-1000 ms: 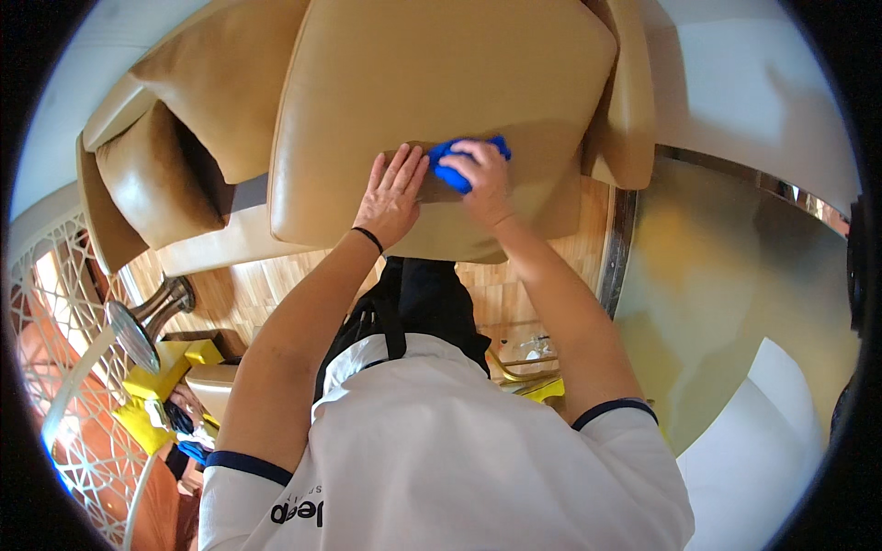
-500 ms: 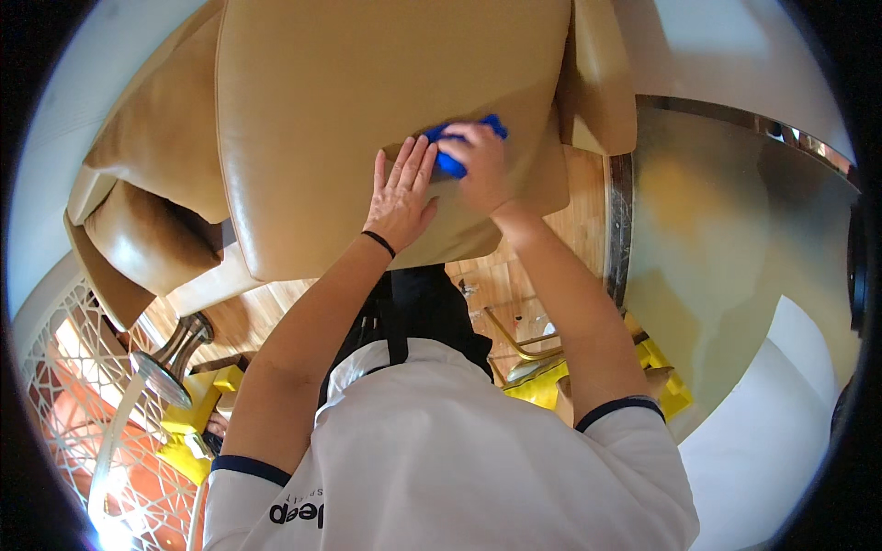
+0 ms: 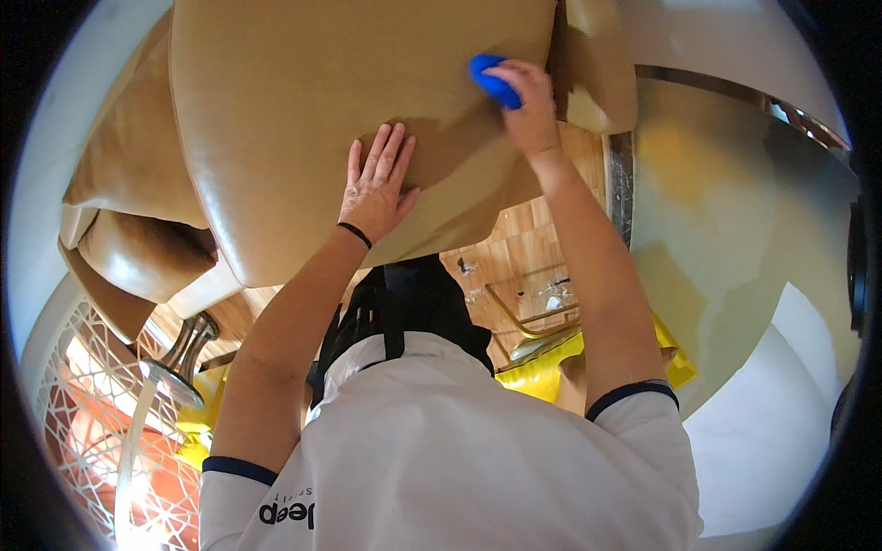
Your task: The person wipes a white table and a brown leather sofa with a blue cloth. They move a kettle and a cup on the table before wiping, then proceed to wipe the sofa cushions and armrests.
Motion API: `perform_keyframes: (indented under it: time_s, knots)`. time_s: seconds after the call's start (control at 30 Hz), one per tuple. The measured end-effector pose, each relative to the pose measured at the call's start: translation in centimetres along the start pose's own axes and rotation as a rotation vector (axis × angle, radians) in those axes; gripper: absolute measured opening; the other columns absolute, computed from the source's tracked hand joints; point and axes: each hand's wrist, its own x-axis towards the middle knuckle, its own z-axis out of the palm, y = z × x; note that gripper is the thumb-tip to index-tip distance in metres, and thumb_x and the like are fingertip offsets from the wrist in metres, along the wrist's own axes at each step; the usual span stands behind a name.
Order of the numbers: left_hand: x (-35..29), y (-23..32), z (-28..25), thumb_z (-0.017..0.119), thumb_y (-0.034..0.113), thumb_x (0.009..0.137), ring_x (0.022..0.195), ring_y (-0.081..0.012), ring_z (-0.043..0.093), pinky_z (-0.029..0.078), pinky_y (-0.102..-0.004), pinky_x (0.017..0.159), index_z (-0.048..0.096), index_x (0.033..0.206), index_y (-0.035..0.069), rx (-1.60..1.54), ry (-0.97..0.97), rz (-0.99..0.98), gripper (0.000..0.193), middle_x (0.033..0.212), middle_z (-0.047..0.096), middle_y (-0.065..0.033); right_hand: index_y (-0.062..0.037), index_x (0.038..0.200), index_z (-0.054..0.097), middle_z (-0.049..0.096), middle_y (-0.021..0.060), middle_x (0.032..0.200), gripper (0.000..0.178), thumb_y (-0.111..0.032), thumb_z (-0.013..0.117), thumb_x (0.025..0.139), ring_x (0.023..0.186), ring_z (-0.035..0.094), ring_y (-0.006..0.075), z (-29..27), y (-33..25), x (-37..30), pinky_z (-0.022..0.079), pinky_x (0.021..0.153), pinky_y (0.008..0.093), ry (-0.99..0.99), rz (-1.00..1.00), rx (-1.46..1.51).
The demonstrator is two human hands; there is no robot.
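Note:
A broad tan leather seat cushion [image 3: 312, 83] of a sofa fills the upper middle of the view. My left hand [image 3: 375, 186] lies flat on it near the front edge, fingers stretched out and holding nothing. Farther off and to the right, my right hand [image 3: 531, 106] grips a bunched blue cloth [image 3: 496, 81] over the cushion's right side. The fingers curl round the cloth, slightly blurred by motion. Whether the cloth presses on the leather at this instant, I cannot tell.
Tan pillows [image 3: 147, 248] lie at the left, and an armrest [image 3: 597, 73] rises at the right. Wooden flooring [image 3: 514, 243] shows below the seat. A metal-stemmed stand [image 3: 188, 349] and a white lattice screen [image 3: 92, 413] are at lower left; yellow material [image 3: 542, 376] lies behind my right arm.
My right hand has moved away to the right and farther off with the blue cloth. My left hand has shifted slightly left and no longer touches the cloth.

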Motion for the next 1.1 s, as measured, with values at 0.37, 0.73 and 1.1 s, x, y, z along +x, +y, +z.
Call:
perform_keyframes:
  time_s: [0.37, 0.73, 1.1]
  knots:
    - [-0.3, 0.0, -0.1, 0.070, 0.037, 0.091, 0.158, -0.0277, 0.011, 0.014, -0.0576, 0.126, 0.028, 0.161, 0.012, 0.039, -0.033, 0.004, 0.085, 0.171, 0.014, -0.0089, -0.0157, 0.119, 0.069, 0.061, 0.0154, 0.125, 0.051, 0.009, 0.065, 0.075, 0.120, 0.054, 0.0400, 2.5, 0.2, -8.7, 0.044, 0.103, 0.0473, 0.021, 0.171, -0.025]
    - [-8.2, -0.3, 0.7, 0.055, 0.021, 0.094, 0.158, -0.0259, 0.014, 0.013, -0.0549, 0.127, 0.034, 0.159, 0.011, 0.250, -0.226, 0.141, 0.069, 0.170, 0.020, -0.0081, -0.0213, 0.128, 0.067, 0.059, 0.0130, 0.131, 0.055, 0.002, 0.067, 0.078, 0.119, 0.055, 0.0406, 6.2, -7.4, -7.5, 0.045, 0.103, 0.0491, -0.066, 0.116, -0.156]
    - [-12.7, -4.1, -1.0, 0.067, 0.032, 0.087, 0.158, -0.0267, 0.015, 0.016, -0.0533, 0.126, 0.031, 0.159, 0.005, 0.306, -0.068, -0.013, 0.085, 0.169, 0.019, -0.0108, -0.0219, 0.131, 0.065, 0.060, 0.0111, 0.130, 0.056, 0.002, 0.064, 0.081, 0.118, 0.056, 0.0365, 8.6, -10.7, -6.9, 0.045, 0.101, 0.0480, 0.030, 0.103, -0.062]
